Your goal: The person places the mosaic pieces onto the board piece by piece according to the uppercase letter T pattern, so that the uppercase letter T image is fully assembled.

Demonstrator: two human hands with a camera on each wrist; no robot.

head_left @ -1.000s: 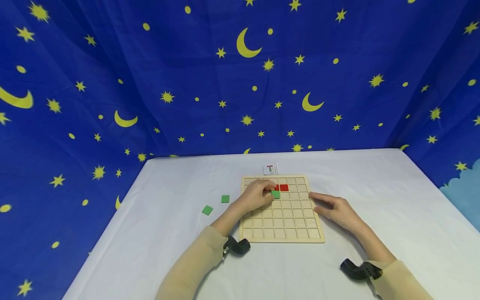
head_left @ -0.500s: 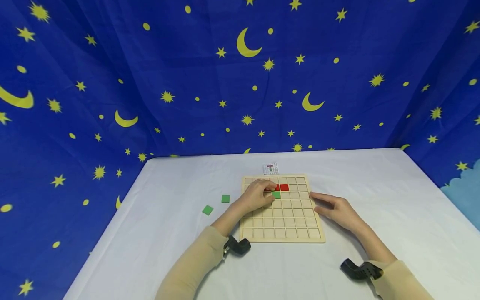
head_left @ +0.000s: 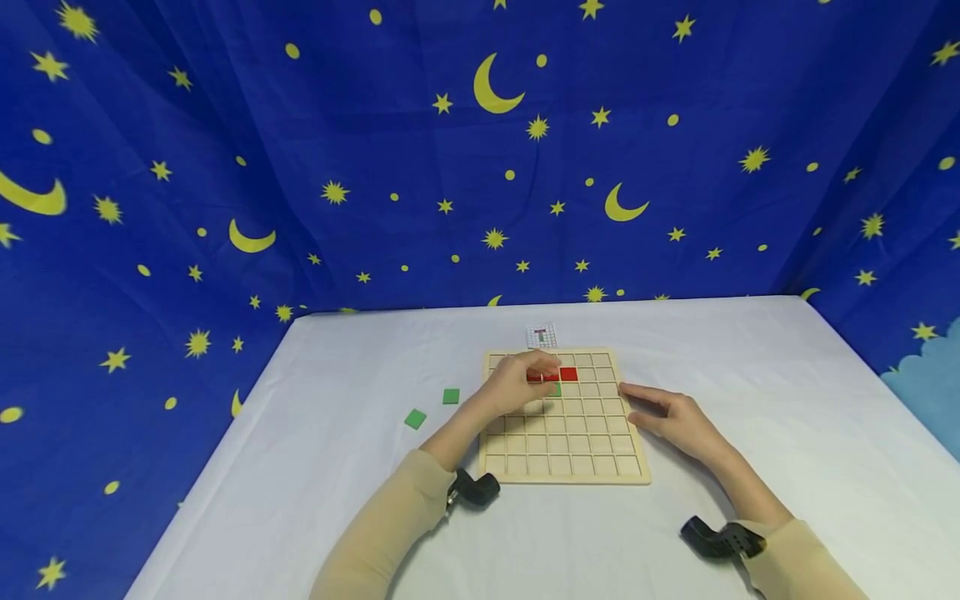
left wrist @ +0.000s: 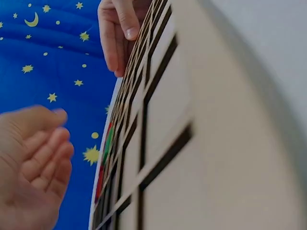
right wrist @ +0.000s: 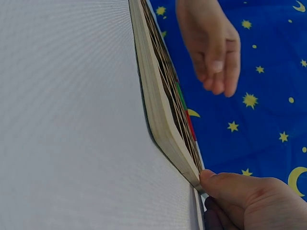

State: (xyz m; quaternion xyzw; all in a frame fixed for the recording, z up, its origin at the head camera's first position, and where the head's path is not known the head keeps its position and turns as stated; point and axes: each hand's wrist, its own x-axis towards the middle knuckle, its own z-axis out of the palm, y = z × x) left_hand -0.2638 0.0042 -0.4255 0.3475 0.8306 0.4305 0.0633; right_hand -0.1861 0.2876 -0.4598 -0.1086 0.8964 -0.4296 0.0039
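A wooden grid board (head_left: 564, 480) lies flat on the table. Three red tiles, the rightmost red tile (head_left: 568, 374) fully in sight, line up in a row near its far side. Just below the middle one is a green tile (head_left: 557, 390), partly covered by my left thumb in the head view. My left hand (head_left: 517, 385) hovers over these tiles; in the left wrist view its loosely bent fingers hold nothing. At the board's right edge, my right hand (head_left: 675, 421) rests its fingertips against the side, seen close up in the right wrist view.
Two loose green tiles, the nearer green tile (head_left: 415, 419) and the farther green tile (head_left: 451, 397), lie on the white table left of the board. A small printed pattern card (head_left: 541, 337) sits behind it. A blue star-patterned curtain (head_left: 420, 167) hangs around the table.
My left hand has let go of the green tile, which stays in its grid square, and has risen slightly with its fingers off it. My right hand stays put at the board's edge.
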